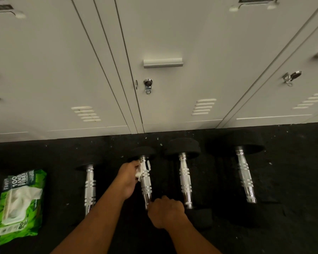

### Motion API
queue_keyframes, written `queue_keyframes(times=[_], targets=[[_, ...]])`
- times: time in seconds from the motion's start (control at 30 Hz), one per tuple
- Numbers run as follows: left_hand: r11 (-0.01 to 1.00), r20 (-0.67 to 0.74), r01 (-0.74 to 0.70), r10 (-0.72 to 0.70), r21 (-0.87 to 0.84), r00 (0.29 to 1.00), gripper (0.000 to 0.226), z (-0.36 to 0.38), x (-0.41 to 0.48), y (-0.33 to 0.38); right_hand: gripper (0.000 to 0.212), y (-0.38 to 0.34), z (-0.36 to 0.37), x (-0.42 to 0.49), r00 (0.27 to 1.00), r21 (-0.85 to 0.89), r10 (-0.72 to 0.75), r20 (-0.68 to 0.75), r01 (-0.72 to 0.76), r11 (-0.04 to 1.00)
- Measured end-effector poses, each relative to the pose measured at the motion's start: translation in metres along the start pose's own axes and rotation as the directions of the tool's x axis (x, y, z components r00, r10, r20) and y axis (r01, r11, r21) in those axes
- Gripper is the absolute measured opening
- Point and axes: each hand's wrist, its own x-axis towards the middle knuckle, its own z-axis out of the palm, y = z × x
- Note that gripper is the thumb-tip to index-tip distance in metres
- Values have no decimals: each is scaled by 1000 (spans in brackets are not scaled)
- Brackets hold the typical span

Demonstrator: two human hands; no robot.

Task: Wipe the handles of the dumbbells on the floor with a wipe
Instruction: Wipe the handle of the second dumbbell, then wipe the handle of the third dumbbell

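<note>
White wipe [139, 172], gripped in the left hand [128, 178], presses the chrome handle [146, 182] of the second dumbbell [144, 152] near its 12 o'clock end. The right hand [165, 211] grips the 6 o'clock end. Green wipes pack [18, 204] at 9 o'clock, lockers [173, 33] at 12.

The four handles [245, 173] are polished chrome metal, mirror-glossy, with ringed bands that look finely rough. On the dumbbell [146, 184] second from the left, a white wipe [139, 173], soft and crumpled like thin cloth, lies against the metal. The heads [184, 146] are matt black rubber. The floor [292, 180] is black, matt and grainy. At lower left the wipe pack [20, 204] is glossy green plastic film. The lockers [44, 70] are smooth pale painted metal, with a shiny metal lock [148, 83].
</note>
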Motion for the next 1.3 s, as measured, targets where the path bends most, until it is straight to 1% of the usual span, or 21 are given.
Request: queue_keyframes(times=[0.07, 0.1, 0.17, 0.27, 0.33, 0.4, 0.47, 0.53, 0.63, 0.77, 0.9, 0.97, 1.0, 1.1, 1.13, 1.2, 1.23, 1.3], targets=[[994, 101, -66, 58, 82, 993, 21, -3, -13, -6, 43, -1, -1, -1, 999, 1, 19, -27, -19, 1000], [985, 120, -103, 86, 136, 989, 20, -5, -19, -8, 43, -1, -3, -3, 999, 0, 27, -44, -27, 1000], [952, 95, -169, 150, 253, 984, 23, -11, -25, -13, 42, -1, -11, -10, 996, -21, 28, -84, -30, 999], [887, 59, -220, 215, 405, 975, 24, -19, -41, -7, 38, 0, -34, -30, 985, -80, -9, -170, -5, 997], [844, 30, -252, 270, 474, 962, 25, -22, -58, 1, 36, 4, -50, -48, 961, -66, -2, -277, -17, 998], [799, 26, -296, 332, 524, 943, 25, -21, -83, 15, 41, 12, -66, -68, 918, -22, 29, -395, -41, 999], [724, 34, -343, 405, 599, 914, 21, -19, -107, 31, 49, 22, -81, -90, 875, 65, 89, -475, -67, 996], [633, 74, -407, 484, 658, 872, 19, -14, -132, 47, 53, 31, -95, -114, 836, 114, 128, -534, -79, 990], [484, 155, -496, 586, 721, 796, 27, 4, -169, 74, 54, 43, -115, -157, 789, 140, 155, -595, -88, 986], [314, 275, -604, 675, 733, 685, 38, 41, -229, 108, 51, 62, -136, -217, 728, 155, 180, -662, -102, 983], [69, 452, -685, 703, 725, 550, 41, 90, -283, 130, 52, 94, -156, -267, 675, 140, 197, -711, -138, 980], [-47, 524, -698, 697, 715, 489, 40, 118, -306, 135, 51, 115, -162, -288, 641, 160, 220, -735, -152, 975], [-98, 548, -689, 690, 718, 473, 39, 132, -314, 135, 51, 126, -162, -297, 625, 174, 232, -746, -154, 973], [-213, 616, -665, 642, 716, 458, 39, 166, -326, 129, 50, 151, -154, -314, 587, 217, 257, -768, -139, 966], [-251, 639, -654, 616, 714, 461, 41, 172, -326, 126, 50, 157, -150, -316, 591, 234, 263, -763, -126, 964], [-314, 672, -636, 581, 705, 458, 41, 179, -318, 122, 50, 167, -140, -310, 624, 262, 267, -735, -101, 960], [-326, 675, -631, 584, 704, 452, 41, 179, -311, 120, 50, 171, -135, -301, 642, 268, 262, -721, -90, 959], [-315, 654, -618, 603, 721, 456, 38, 173, -291, 113, 49, 174, -127, -274, 659, 270, 236, -714, -52, 961]])
